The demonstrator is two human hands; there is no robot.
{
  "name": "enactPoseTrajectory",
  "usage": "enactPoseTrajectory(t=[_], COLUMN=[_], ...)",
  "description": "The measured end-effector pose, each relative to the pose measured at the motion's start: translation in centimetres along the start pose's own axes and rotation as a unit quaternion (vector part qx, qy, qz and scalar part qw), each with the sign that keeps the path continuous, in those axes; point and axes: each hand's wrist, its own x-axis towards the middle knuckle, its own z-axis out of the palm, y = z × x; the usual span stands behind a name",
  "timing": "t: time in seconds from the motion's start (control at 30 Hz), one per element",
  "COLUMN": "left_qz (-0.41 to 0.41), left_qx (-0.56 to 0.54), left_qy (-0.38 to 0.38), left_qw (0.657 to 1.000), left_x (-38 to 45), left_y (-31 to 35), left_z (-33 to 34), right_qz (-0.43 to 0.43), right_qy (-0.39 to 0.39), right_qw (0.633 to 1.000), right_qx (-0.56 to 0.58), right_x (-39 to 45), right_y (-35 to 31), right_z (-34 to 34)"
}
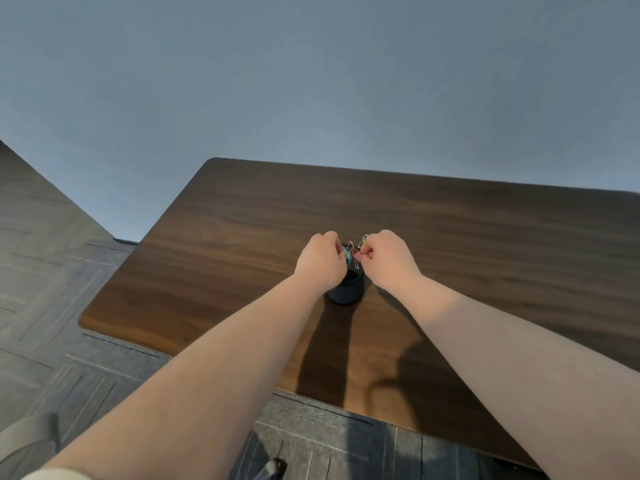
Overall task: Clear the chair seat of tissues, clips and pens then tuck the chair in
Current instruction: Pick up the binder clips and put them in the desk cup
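A small dark round cup [348, 291] stands on the wooden desk [485, 258]. Both my hands hover right over its mouth. My left hand [320, 259] is closed around a blue clip [346, 254], of which only a sliver shows by the fingers. My right hand [389, 258] pinches a clip with silver wire handles [360, 244] between thumb and fingertips. The cup's far rim is hidden behind the hands. At the bottom left corner a beige chair edge [24, 438] shows; its seat is out of view.
The desk's near edge runs from lower left to lower right, with grey patterned carpet [69, 323] below and to the left. A plain grey wall [311, 81] stands behind the desk. A dark chair-base part [273, 467] lies at the bottom centre.
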Motion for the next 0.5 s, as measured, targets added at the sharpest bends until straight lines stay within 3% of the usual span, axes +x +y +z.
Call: enactPoseTrajectory(t=[0.3, 0.5], left_qz=[-0.058, -0.094], left_qx=[-0.006, -0.038], left_qy=[-0.045, -0.030], left_qw=[0.997, 0.994], left_x=[1.1, 1.2], left_y=[0.2, 1.2], left_z=[1.2, 0.5], right_qz=[-0.042, -0.049], right_qy=[-0.019, -0.034], right_qw=[0.999, 0.998], right_qx=[0.003, 0.017], right_x=[1.1, 1.3], right_y=[0.4, 0.2], right_z=[0.9, 0.8])
